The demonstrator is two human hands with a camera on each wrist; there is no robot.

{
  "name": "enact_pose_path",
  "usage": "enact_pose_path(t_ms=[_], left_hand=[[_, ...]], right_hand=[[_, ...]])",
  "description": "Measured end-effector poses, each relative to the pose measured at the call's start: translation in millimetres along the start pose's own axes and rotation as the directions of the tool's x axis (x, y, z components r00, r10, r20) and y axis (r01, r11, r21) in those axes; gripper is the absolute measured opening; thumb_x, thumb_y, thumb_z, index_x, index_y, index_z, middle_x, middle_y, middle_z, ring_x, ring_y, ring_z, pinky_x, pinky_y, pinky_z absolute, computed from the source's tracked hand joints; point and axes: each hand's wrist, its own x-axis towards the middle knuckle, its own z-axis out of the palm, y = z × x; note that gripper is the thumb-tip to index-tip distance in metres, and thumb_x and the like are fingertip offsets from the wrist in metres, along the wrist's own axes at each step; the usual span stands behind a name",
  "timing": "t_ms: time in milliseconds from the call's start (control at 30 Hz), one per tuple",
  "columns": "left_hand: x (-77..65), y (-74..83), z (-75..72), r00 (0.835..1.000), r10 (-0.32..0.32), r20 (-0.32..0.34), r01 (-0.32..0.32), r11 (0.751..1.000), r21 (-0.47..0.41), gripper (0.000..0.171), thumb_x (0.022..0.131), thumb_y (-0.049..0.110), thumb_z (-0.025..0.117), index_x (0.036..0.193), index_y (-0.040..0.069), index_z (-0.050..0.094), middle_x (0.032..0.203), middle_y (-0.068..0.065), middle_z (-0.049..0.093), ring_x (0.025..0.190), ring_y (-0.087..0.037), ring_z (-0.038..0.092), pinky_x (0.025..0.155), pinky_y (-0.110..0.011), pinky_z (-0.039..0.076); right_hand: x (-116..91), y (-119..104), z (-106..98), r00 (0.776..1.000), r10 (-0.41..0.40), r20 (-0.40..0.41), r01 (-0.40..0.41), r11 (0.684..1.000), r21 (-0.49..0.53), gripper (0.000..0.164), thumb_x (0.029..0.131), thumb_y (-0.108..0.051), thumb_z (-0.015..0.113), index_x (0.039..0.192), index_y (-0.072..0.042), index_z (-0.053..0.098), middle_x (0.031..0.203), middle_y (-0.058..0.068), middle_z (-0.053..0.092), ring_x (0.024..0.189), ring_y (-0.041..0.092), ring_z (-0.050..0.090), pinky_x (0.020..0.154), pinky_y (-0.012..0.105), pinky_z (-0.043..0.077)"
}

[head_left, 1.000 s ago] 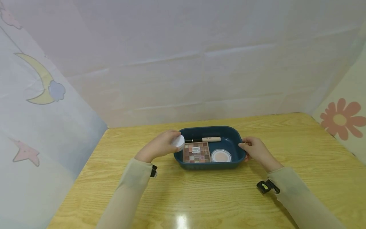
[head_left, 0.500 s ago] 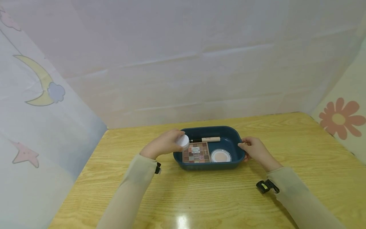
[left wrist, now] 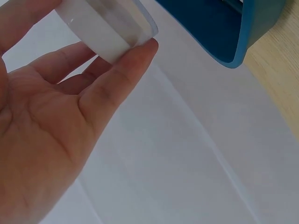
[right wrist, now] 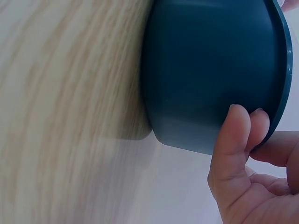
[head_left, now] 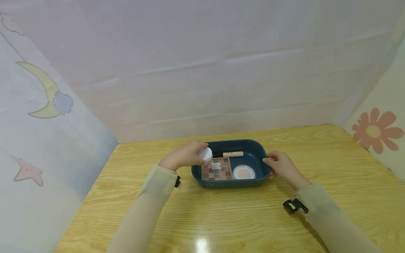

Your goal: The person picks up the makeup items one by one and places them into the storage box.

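Note:
My left hand (head_left: 186, 155) pinches a small round jar (head_left: 206, 155) over the left end of a dark blue bin (head_left: 234, 183). Close up in the left wrist view, the jar (left wrist: 96, 35) shows a white band and a clear section between thumb and fingers. At the bin's right end, my right hand (head_left: 280, 166) grips the rim, thumb inside and fingers against the outer wall (right wrist: 210, 70). Inside the bin lie an eyeshadow palette (head_left: 223, 172), a round clear-rimmed compact (head_left: 244, 173) and a slim beige cosmetic tube (head_left: 233, 154) with a black end, partly hidden behind the jar.
The bin stands on a yellow wood-grain table (head_left: 202, 214). Behind the table hangs a pale cloth backdrop (head_left: 209, 88), with printed side panels left and right. Black camera straps (head_left: 295, 206) sit at both wrists.
My left hand has moved right with the jar, from the bin's left rim to over the palette's upper left corner. My right hand keeps its grip on the rim.

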Motion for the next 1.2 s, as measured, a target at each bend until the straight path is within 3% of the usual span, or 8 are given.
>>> enact_pose_path(t_ms=[267,567,1200], left_hand=[[8.1,1.4,-4.9,1.0,0.009,0.015,-0.009,1.0,0.014,0.059,0.086,0.006,0.072,0.138,-0.006,0.047,0.128,-0.019,0.054,0.103,-0.027,0.055,0.083,-0.037,0.05],[14.6,12.1,-4.2,0.999,-0.009,0.039,0.008,1.0,0.017,0.061,0.088,0.01,0.072,0.142,0.0,0.046,0.134,-0.014,0.052,0.107,-0.025,0.053,0.086,-0.037,0.049],[40.8,20.5,13.4,0.993,0.017,0.113,-0.02,1.0,0.023,0.061,0.086,0.009,0.072,0.141,-0.001,0.047,0.131,-0.014,0.054,0.103,-0.023,0.054,0.085,-0.034,0.049]], right_hand=[[-0.9,-2.1,1.8,1.0,0.002,0.0,-0.002,1.0,0.002,0.047,0.102,-0.008,0.047,0.133,0.025,0.034,0.078,0.014,0.055,0.052,0.015,0.054,0.052,0.031,0.055],[-2.8,-4.1,0.3,1.0,0.01,-0.002,-0.01,1.0,-0.006,0.046,0.103,-0.009,0.047,0.133,0.024,0.034,0.078,0.014,0.055,0.051,0.015,0.054,0.053,0.031,0.055],[-2.4,-1.2,-0.4,1.0,0.014,-0.011,-0.014,1.0,0.007,0.045,0.102,-0.007,0.047,0.133,0.023,0.036,0.078,0.015,0.056,0.051,0.014,0.054,0.052,0.029,0.054]])
